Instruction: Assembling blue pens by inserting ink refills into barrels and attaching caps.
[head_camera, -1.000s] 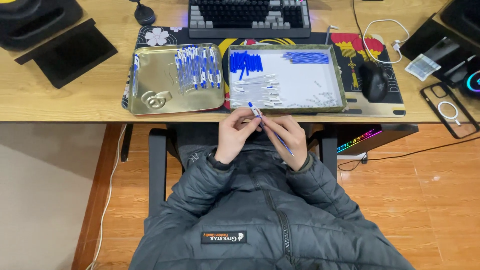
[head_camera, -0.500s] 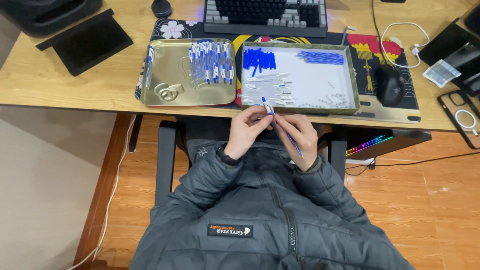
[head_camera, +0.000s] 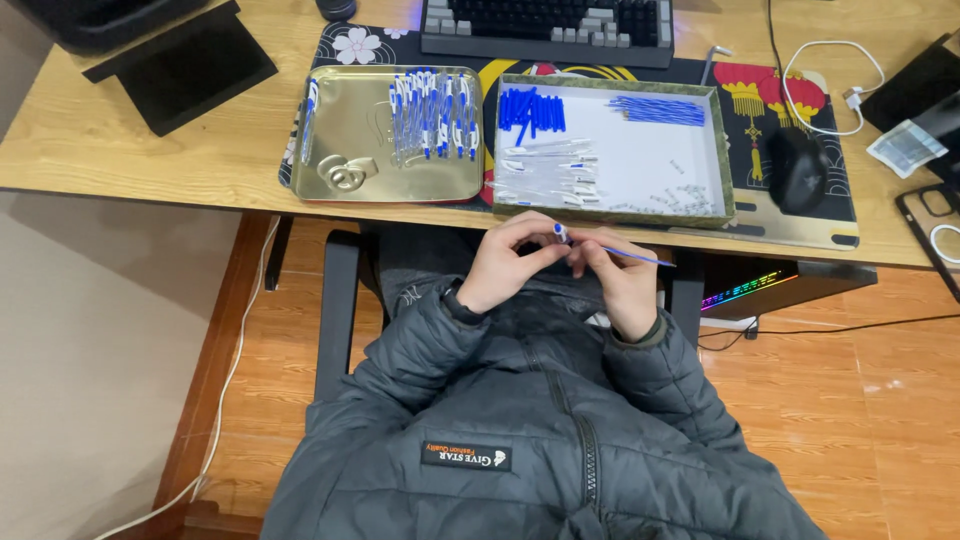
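Hands: left (head_camera: 505, 262), right (head_camera: 620, 280) pinch blue pen (head_camera: 600, 247), seemingly together.

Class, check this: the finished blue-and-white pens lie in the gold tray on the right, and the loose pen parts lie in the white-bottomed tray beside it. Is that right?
Not quite. The head view shows the gold tray with the finished pens on the left; the white-bottomed tray with loose parts is to its right.

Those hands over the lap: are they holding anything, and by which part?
Yes. The left hand pinches a pen part at its blue-tipped end; the right hand holds a thin blue refill near its inner end.
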